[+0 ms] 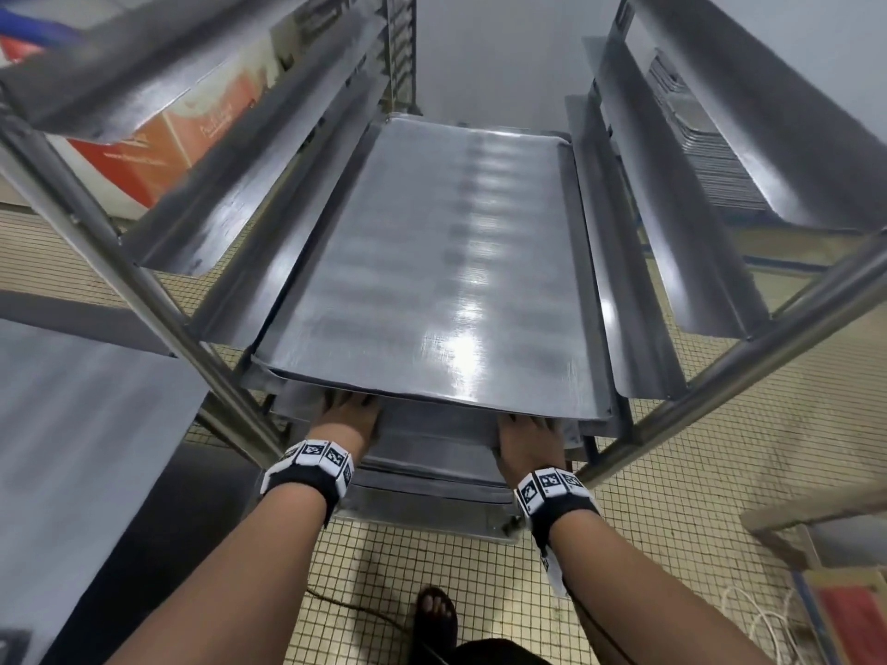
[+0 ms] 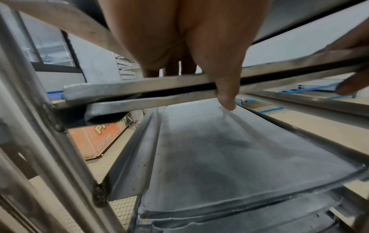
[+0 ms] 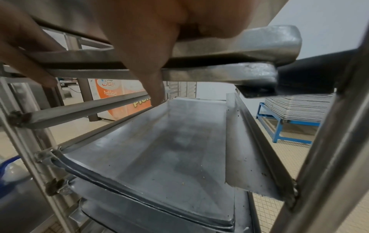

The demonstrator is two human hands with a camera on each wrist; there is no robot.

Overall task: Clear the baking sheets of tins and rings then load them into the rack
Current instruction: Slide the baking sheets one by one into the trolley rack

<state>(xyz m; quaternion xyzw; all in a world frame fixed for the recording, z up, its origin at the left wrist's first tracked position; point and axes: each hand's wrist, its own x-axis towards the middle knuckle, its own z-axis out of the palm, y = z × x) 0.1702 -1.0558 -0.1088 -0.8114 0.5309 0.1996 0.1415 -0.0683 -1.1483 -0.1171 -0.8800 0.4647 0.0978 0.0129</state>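
A bare baking sheet [image 1: 432,261] lies on the rack's runners [image 1: 230,261] in the head view. Just under its near edge, my left hand [image 1: 348,412] and right hand [image 1: 525,431] hold the near rim of another baking sheet [image 1: 432,448]. In the left wrist view my left hand [image 2: 199,75] has fingers over that rim [image 2: 129,89] and the thumb hooked across its front; two stacked rims show there. My right hand [image 3: 151,63] grips the same rim [image 3: 239,52] near its right corner. More sheets [image 2: 219,157] sit on lower runners. No tins or rings are in view.
Rack uprights [image 1: 144,290] stand close on both sides of my wrists. A steel table [image 1: 72,448] is at the left. An orange and white cabinet [image 1: 182,136] stands behind the rack. A pile of sheets [image 3: 299,107] rests on a blue stand. My foot [image 1: 434,611] is on the tiled floor.
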